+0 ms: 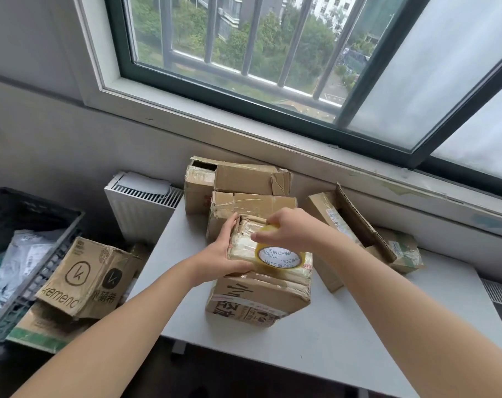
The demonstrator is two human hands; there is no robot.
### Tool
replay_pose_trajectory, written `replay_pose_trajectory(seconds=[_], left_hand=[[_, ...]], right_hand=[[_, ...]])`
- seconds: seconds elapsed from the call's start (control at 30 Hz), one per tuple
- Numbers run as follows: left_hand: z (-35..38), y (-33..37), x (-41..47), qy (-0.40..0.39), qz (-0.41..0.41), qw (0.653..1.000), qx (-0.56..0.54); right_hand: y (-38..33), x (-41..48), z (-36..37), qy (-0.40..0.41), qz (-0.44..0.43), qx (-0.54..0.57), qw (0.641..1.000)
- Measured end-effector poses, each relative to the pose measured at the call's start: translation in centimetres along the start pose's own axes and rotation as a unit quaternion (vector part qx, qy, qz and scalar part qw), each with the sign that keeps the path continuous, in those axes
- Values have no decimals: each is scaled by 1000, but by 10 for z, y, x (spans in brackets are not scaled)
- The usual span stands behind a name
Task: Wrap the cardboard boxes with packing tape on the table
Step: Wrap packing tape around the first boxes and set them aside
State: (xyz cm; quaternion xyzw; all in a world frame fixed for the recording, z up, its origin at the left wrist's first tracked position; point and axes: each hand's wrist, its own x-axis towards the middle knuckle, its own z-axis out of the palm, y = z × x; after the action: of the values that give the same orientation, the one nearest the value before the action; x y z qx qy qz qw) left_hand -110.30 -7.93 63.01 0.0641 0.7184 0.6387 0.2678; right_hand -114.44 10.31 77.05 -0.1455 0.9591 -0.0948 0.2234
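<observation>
Black plastic made up the crate [28, 225] on the floor at the far left, with a printed floor box [83, 277] lying against it and a white radiator [140, 208] just behind. On the grey table [344, 340] a stack stood near the front edge: a small box [244, 248], shiny with layers of tape, sat on top of a larger box [258, 297]. The left hand [224, 251] gripped the small box at its left side, fingers laid along the side and thumb hooked round the near edge, steadying it. The yellowish tape roll [278, 257] stood on edge on the small box's top, and the right hand [287, 229] held it from above with fingers curled over its rim. Whether a strip was stuck down could not be told. Behind the stack lay the rear boxes [244, 179], and to the right an open box [347, 222] and a squashed box [402, 251]. The step in hand looked like running tape across the small box's top. The next move would probably call for pulling the roll over the right edge and down, with the left hand stopping the box from sliding, then turning it
</observation>
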Motion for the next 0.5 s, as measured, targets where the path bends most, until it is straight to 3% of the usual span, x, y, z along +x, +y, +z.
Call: replay_pose_trajectory(seconds=[0.5], left_hand=[[1,-3,11,-4,15,999,-42]], right_hand=[[10,3,9,11,54,-112,992]])
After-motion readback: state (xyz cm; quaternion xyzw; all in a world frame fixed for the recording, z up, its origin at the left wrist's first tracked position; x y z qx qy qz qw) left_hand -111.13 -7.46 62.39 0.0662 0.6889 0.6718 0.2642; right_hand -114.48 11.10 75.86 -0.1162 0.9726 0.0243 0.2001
